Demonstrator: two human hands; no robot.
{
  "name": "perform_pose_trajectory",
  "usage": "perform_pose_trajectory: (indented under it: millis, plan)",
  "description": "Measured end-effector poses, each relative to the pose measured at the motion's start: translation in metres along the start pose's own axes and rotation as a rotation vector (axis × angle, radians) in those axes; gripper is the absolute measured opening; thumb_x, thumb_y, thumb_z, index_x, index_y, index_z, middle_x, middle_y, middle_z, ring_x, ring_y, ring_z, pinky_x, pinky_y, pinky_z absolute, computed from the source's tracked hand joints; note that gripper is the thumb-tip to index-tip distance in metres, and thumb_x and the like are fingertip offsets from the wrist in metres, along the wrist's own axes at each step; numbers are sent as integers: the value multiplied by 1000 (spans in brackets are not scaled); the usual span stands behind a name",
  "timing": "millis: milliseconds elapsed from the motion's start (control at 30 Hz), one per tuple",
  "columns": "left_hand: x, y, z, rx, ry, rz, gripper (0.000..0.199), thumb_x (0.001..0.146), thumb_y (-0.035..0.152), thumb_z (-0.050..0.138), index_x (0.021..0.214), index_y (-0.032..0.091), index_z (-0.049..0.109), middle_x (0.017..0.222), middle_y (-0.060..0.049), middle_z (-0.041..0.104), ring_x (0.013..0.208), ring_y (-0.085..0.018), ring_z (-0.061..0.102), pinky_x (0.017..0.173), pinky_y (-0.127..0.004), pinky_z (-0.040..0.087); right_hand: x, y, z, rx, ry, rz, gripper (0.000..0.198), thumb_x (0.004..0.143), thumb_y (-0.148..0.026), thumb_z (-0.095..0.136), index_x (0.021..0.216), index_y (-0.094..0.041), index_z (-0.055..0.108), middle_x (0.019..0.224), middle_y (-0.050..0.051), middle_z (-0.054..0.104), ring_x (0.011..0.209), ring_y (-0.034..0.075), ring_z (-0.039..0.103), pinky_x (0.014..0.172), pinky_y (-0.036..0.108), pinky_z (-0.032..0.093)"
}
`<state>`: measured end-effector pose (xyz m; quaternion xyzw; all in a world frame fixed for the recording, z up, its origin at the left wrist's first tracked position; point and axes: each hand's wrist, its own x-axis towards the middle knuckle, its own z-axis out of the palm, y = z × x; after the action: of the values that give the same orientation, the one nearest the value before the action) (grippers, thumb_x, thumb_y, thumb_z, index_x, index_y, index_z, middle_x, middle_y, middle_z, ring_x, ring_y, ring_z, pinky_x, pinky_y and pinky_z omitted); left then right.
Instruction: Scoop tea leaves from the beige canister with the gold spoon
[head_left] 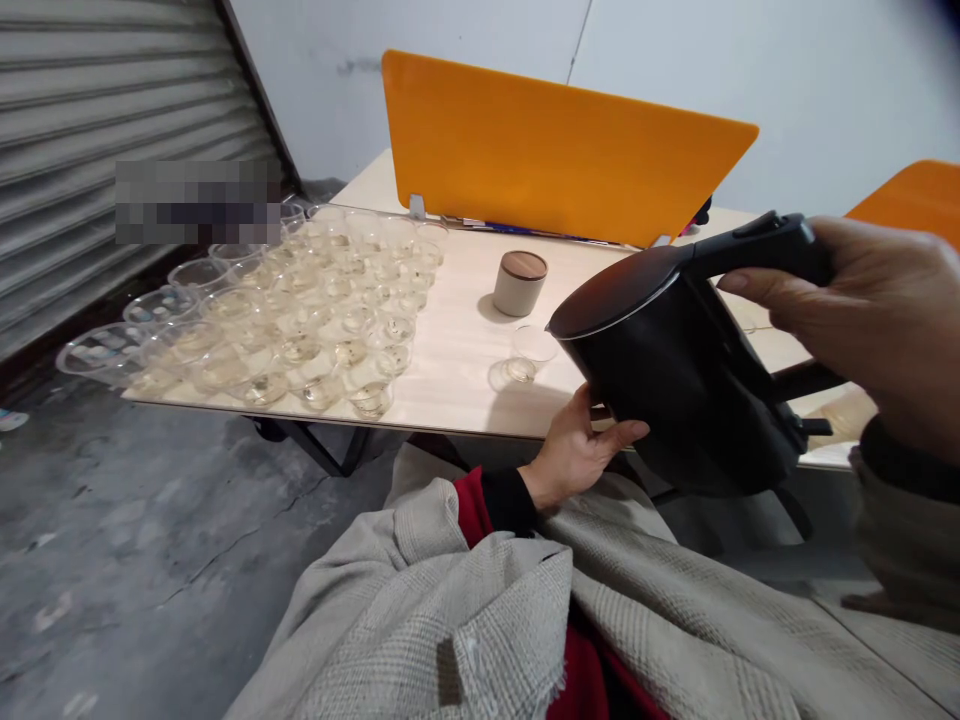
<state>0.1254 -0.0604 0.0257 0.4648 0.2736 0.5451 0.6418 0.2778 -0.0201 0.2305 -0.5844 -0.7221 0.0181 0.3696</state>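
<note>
My right hand (862,300) is wrapped round the handle of a black electric kettle (667,380). The kettle is tilted to the left, its lid down and its spout edge close to a single clear plastic cup (533,345). No stream from the spout can be made out. Just below the kettle's left side is my left hand (576,450), at the table's front edge. Its thumb stands apart from the fingers, which the kettle partly hides. Behind the cup sits a pale round canister (519,285) with a wooden lid.
Many clear plastic cups (300,350) with pale liquid and dark bits stand in close rows on the left of the wooden table (457,390). An orange divider (562,150) rises behind. A roller shutter (112,90) is at the left, above a concrete floor (150,540).
</note>
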Motion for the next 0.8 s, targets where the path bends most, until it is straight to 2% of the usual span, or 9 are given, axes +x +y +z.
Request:
perform_pose_trajectory:
  millis: [133, 333, 533, 700, 800]
  plan:
    - [1, 0, 0, 7, -4, -10, 82, 76, 70, 87, 133, 19, 58, 133, -18, 71, 112, -31, 74, 94, -48, 64, 4, 1, 1, 29, -2, -23, 19, 80, -18, 89, 73, -18, 71, 55, -7, 46, 48, 3, 36, 36, 14, 25]
    - [3, -3, 1, -15, -2, -6, 80, 76, 69, 88, 130, 18, 59, 131, -17, 72, 111, -30, 74, 98, -50, 63, 9, -1, 5, -42, -7, 91, 19, 81, -20, 91, 76, -18, 73, 49, -9, 47, 40, 1, 37, 32, 12, 23]
    - [4, -6, -1, -27, -9, -3, 78, 77, 67, 88, 129, 17, 59, 129, -16, 72, 111, -30, 74, 98, -50, 62, 13, 0, 9, -97, -6, 132, 19, 78, -19, 92, 76, -19, 73, 48, -9, 48, 37, 3, 42, 31, 13, 23]
    - [4, -6, -1, -8, -9, 11, 76, 79, 67, 87, 128, 16, 58, 130, -17, 72, 113, -31, 73, 101, -51, 60, 10, -1, 7, -26, -13, 44, 19, 79, -25, 91, 76, -20, 74, 46, -10, 48, 34, 2, 39, 29, 12, 22]
    - [3, -2, -1, -9, -17, 7, 76, 79, 66, 87, 130, 18, 59, 131, -17, 72, 113, -31, 73, 99, -50, 62, 5, 0, 3, -28, -6, 55, 15, 83, -28, 89, 81, -20, 76, 50, -9, 49, 37, 3, 41, 30, 12, 26]
